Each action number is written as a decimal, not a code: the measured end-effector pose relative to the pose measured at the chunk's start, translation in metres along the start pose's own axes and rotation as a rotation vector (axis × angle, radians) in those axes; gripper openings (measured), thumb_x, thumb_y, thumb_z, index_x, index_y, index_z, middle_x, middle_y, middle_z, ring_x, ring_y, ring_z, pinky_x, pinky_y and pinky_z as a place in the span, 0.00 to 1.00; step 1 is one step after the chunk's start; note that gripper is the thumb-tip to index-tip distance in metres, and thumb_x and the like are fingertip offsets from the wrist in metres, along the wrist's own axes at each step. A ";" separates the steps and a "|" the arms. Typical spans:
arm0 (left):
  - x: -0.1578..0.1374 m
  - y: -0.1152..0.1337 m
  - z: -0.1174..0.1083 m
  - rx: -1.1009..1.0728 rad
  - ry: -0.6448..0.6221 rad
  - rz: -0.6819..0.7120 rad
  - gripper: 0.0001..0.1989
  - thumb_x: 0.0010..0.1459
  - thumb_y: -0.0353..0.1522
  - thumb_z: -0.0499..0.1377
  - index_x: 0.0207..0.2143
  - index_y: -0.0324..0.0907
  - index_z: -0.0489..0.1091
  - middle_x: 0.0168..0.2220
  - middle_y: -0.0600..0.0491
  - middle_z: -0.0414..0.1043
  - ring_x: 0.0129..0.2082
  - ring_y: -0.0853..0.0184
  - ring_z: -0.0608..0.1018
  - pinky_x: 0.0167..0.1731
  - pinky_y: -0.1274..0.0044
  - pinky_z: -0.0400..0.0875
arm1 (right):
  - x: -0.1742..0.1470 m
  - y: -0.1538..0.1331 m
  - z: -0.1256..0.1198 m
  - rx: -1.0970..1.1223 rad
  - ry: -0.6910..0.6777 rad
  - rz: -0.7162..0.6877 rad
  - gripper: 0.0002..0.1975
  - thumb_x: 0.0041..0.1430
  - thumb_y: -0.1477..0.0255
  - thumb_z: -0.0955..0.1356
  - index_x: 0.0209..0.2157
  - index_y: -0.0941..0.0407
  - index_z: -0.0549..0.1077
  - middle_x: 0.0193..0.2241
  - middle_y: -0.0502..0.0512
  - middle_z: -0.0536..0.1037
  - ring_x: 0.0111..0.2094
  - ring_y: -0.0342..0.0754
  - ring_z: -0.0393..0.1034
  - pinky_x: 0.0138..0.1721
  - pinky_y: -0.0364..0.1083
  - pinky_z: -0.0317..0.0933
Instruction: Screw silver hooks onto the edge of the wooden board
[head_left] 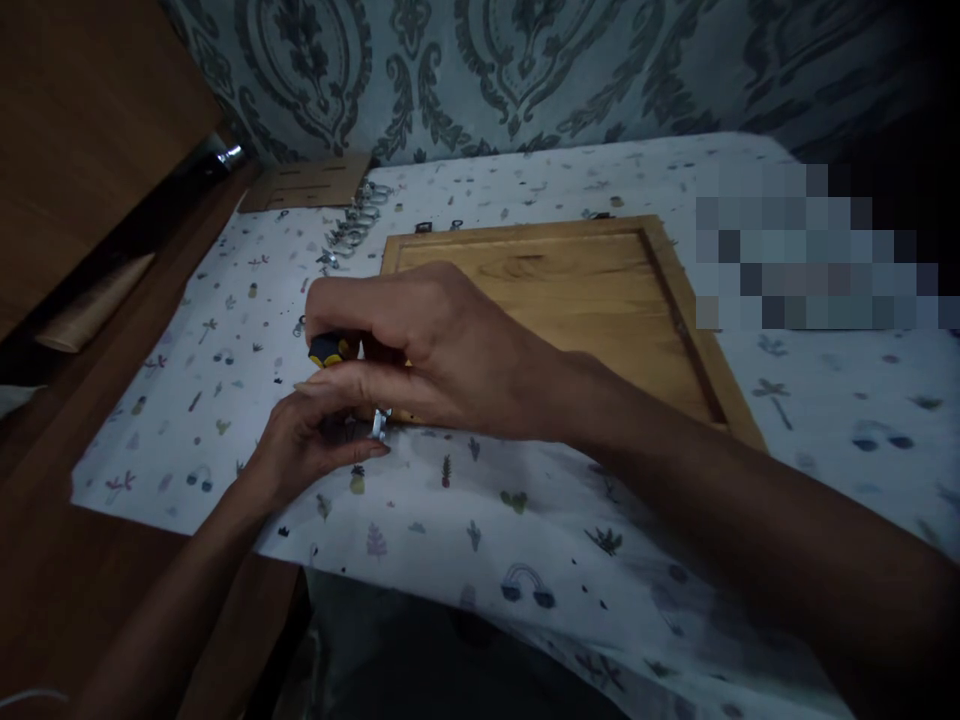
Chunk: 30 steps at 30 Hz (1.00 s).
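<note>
My right hand [442, 345] is closed around the black-and-yellow handle of a screwdriver [328, 349]. Its shaft and tip are hidden behind my fingers. Below it, my left hand [307, 430] pinches a small silvery metal fitting [380, 424] between thumb and fingers, at the near left corner of a framed wooden panel [570, 290]. The two hands touch or overlap there. Whether the screwdriver meets the fitting, I cannot tell. The panel lies flat, its raised frame facing up, partly covered by my right hand and forearm.
A row of several small metal fittings [356, 225] lies beyond my hands, beside a slotted piece of cardboard [304, 185]. A printed white cloth [442, 500] covers the table. Patterned fabric [480, 70] rises behind. A brown wooden surface [82, 130] stands at the left.
</note>
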<state>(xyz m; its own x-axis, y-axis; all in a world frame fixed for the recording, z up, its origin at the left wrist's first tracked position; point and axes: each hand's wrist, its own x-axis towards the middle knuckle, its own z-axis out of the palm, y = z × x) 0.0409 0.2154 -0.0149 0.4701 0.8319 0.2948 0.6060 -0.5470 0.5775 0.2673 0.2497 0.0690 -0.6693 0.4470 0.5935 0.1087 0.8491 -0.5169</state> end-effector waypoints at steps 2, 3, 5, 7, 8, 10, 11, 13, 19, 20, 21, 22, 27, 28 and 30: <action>0.000 0.000 0.000 0.003 0.005 0.002 0.20 0.55 0.50 0.67 0.39 0.44 0.78 0.32 0.51 0.79 0.34 0.61 0.78 0.35 0.69 0.74 | -0.001 0.001 0.003 0.023 0.052 -0.018 0.09 0.69 0.69 0.65 0.34 0.57 0.63 0.27 0.43 0.68 0.27 0.38 0.61 0.35 0.41 0.57; -0.001 0.000 0.000 0.004 0.008 0.000 0.20 0.55 0.50 0.66 0.39 0.44 0.78 0.32 0.51 0.79 0.34 0.61 0.79 0.35 0.69 0.74 | -0.001 0.001 0.004 0.046 0.063 -0.020 0.10 0.69 0.68 0.65 0.33 0.57 0.63 0.27 0.43 0.67 0.27 0.38 0.61 0.34 0.41 0.57; -0.001 0.000 0.000 0.005 0.011 0.005 0.21 0.56 0.51 0.65 0.39 0.44 0.78 0.32 0.51 0.79 0.33 0.61 0.79 0.33 0.71 0.74 | -0.001 0.001 0.004 0.097 0.061 0.011 0.11 0.68 0.68 0.66 0.32 0.57 0.63 0.27 0.44 0.66 0.28 0.38 0.61 0.34 0.41 0.58; -0.002 0.000 0.000 0.018 0.008 0.010 0.21 0.56 0.51 0.65 0.40 0.44 0.78 0.32 0.52 0.78 0.32 0.62 0.78 0.31 0.72 0.73 | -0.001 0.001 0.001 0.146 0.030 0.067 0.09 0.68 0.70 0.66 0.33 0.57 0.65 0.28 0.45 0.68 0.30 0.38 0.62 0.35 0.41 0.59; -0.001 0.000 0.000 0.028 0.008 0.013 0.21 0.56 0.51 0.65 0.40 0.44 0.78 0.32 0.52 0.78 0.31 0.62 0.78 0.31 0.72 0.73 | -0.001 0.001 -0.001 0.168 0.003 0.089 0.06 0.68 0.71 0.65 0.35 0.58 0.66 0.30 0.46 0.70 0.32 0.38 0.64 0.35 0.41 0.60; -0.001 0.001 0.000 0.035 0.017 0.022 0.20 0.56 0.51 0.66 0.42 0.45 0.78 0.34 0.52 0.78 0.32 0.63 0.78 0.32 0.72 0.73 | -0.001 0.001 -0.006 0.211 -0.071 0.098 0.04 0.69 0.74 0.64 0.42 0.59 0.69 0.36 0.48 0.74 0.36 0.39 0.68 0.38 0.41 0.62; 0.000 0.002 -0.001 0.028 0.020 0.024 0.20 0.56 0.50 0.66 0.42 0.46 0.78 0.35 0.51 0.77 0.34 0.62 0.78 0.34 0.71 0.74 | -0.001 0.002 -0.009 0.231 -0.114 0.092 0.06 0.69 0.75 0.63 0.45 0.59 0.69 0.39 0.49 0.75 0.38 0.40 0.69 0.39 0.41 0.63; 0.001 0.004 -0.001 -0.007 0.015 0.023 0.19 0.56 0.50 0.66 0.41 0.46 0.78 0.39 0.50 0.77 0.38 0.61 0.79 0.38 0.70 0.76 | -0.001 0.003 -0.013 0.250 -0.166 0.084 0.10 0.68 0.77 0.63 0.50 0.58 0.69 0.43 0.51 0.77 0.41 0.40 0.71 0.40 0.41 0.65; 0.002 0.004 -0.001 -0.019 0.020 0.042 0.19 0.56 0.48 0.67 0.40 0.45 0.77 0.42 0.50 0.77 0.42 0.60 0.79 0.41 0.70 0.76 | 0.001 0.003 -0.013 0.157 -0.139 0.076 0.04 0.66 0.78 0.67 0.42 0.61 0.71 0.38 0.48 0.76 0.39 0.39 0.69 0.40 0.39 0.62; 0.002 0.004 -0.001 -0.022 0.029 0.048 0.19 0.55 0.48 0.67 0.40 0.44 0.77 0.42 0.50 0.77 0.41 0.61 0.79 0.40 0.71 0.76 | 0.001 0.003 -0.011 0.133 -0.122 0.062 0.02 0.66 0.78 0.67 0.41 0.61 0.71 0.36 0.47 0.75 0.38 0.38 0.69 0.39 0.39 0.62; 0.002 0.003 0.000 -0.027 0.036 0.047 0.19 0.55 0.48 0.67 0.40 0.44 0.77 0.41 0.50 0.77 0.39 0.61 0.79 0.38 0.72 0.75 | 0.000 0.003 -0.008 0.111 -0.097 0.045 0.02 0.66 0.77 0.68 0.39 0.61 0.70 0.34 0.46 0.74 0.36 0.38 0.68 0.38 0.39 0.61; 0.001 0.003 0.000 -0.031 0.033 0.040 0.19 0.55 0.48 0.67 0.41 0.44 0.77 0.39 0.51 0.78 0.38 0.62 0.79 0.37 0.73 0.75 | 0.000 0.003 -0.006 0.095 -0.062 0.023 0.03 0.66 0.76 0.68 0.38 0.61 0.70 0.32 0.45 0.72 0.35 0.38 0.67 0.37 0.39 0.60; 0.000 0.004 -0.001 -0.045 0.004 -0.010 0.21 0.55 0.49 0.67 0.42 0.45 0.78 0.35 0.51 0.77 0.35 0.62 0.78 0.35 0.73 0.73 | -0.002 0.004 0.005 0.085 0.033 -0.013 0.07 0.67 0.71 0.68 0.36 0.59 0.66 0.27 0.42 0.67 0.26 0.36 0.59 0.31 0.39 0.55; 0.000 0.003 -0.001 -0.042 0.000 -0.017 0.21 0.55 0.50 0.67 0.42 0.45 0.79 0.35 0.51 0.78 0.35 0.62 0.78 0.35 0.72 0.73 | -0.002 0.004 0.006 0.091 0.036 -0.015 0.07 0.67 0.71 0.68 0.36 0.58 0.66 0.27 0.42 0.67 0.25 0.36 0.58 0.30 0.40 0.54; -0.001 0.001 0.000 -0.037 -0.004 -0.024 0.20 0.55 0.49 0.67 0.42 0.45 0.79 0.35 0.51 0.78 0.35 0.61 0.78 0.35 0.71 0.74 | -0.003 0.004 0.007 0.102 0.044 -0.013 0.08 0.67 0.69 0.67 0.35 0.57 0.65 0.26 0.42 0.65 0.25 0.37 0.57 0.29 0.40 0.53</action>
<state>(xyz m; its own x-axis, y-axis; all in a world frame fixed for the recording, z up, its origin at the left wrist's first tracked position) 0.0408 0.2135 -0.0141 0.4583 0.8445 0.2773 0.5929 -0.5229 0.6124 0.2645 0.2502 0.0608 -0.6370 0.4497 0.6260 0.0234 0.8231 -0.5674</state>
